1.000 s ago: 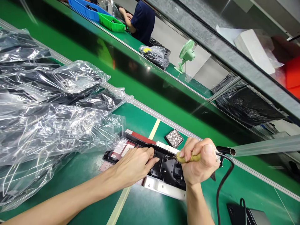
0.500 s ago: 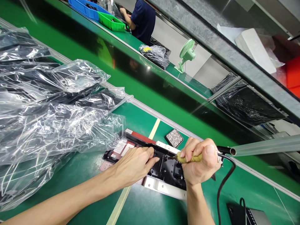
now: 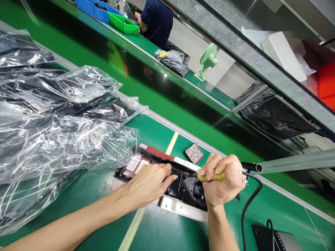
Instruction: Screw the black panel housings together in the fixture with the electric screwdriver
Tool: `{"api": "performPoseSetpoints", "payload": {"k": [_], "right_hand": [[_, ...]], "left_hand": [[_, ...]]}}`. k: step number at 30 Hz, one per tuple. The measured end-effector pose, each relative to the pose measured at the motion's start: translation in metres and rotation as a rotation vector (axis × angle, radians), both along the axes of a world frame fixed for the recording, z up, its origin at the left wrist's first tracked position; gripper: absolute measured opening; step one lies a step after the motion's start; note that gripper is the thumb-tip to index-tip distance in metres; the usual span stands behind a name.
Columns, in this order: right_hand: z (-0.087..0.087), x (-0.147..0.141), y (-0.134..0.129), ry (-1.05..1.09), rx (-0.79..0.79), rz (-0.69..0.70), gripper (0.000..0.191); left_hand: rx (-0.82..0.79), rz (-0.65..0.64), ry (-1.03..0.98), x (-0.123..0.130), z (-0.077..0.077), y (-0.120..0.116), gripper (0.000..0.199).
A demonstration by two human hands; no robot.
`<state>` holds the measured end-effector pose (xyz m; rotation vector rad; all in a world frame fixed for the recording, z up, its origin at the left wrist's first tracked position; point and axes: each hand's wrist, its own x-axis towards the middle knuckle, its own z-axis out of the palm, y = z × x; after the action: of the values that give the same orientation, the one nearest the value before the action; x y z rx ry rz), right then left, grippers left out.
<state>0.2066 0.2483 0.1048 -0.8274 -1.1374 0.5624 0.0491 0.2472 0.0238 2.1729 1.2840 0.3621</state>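
Note:
My right hand (image 3: 223, 181) is wrapped round the yellow handle of a corded soldering iron (image 3: 211, 175), its thumb at the cord end. The iron's metal tip points left and meets a small part inside a long black plastic housing (image 3: 187, 193). My left hand (image 3: 157, 179) rests over the housing with fingers curled in and thumb near the index finger. Whatever lies between those fingertips is hidden. The housing lies in a white holder (image 3: 180, 208), with a reddish board (image 3: 157, 152) underneath.
Clear plastic bags of black parts (image 3: 65, 139) cover the left of the green bench. Behind the housing sits a small square tray of speckled grains (image 3: 194, 153). A black cord (image 3: 244, 212) hangs at right. Across the divider are a person (image 3: 158, 24) and a fan (image 3: 208, 59).
Both hands and the soldering iron hold nearly the same place. The whole view has shifted very slightly. In the background, the person's arm has moved a little.

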Motion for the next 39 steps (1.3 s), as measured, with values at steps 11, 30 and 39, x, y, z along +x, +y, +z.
{"api": "performPoseSetpoints", "payload": {"k": [11, 30, 39], "right_hand": [[-0.0001, -0.0002, 0.0006, -0.016, -0.009, -0.001, 0.036], [-0.0008, -0.0003, 0.001, -0.015, 0.009, 0.008, 0.036], [-0.0001, -0.001, 0.0004, -0.019, 0.002, 0.005, 0.037]], "left_hand": [[0.02, 0.002, 0.007, -0.0004, -0.0003, -0.0002, 0.034], [0.024, -0.006, 0.025, -0.0007, 0.0001, -0.0012, 0.033], [0.024, -0.002, 0.029, -0.0006, -0.0011, 0.0005, 0.034]]}}
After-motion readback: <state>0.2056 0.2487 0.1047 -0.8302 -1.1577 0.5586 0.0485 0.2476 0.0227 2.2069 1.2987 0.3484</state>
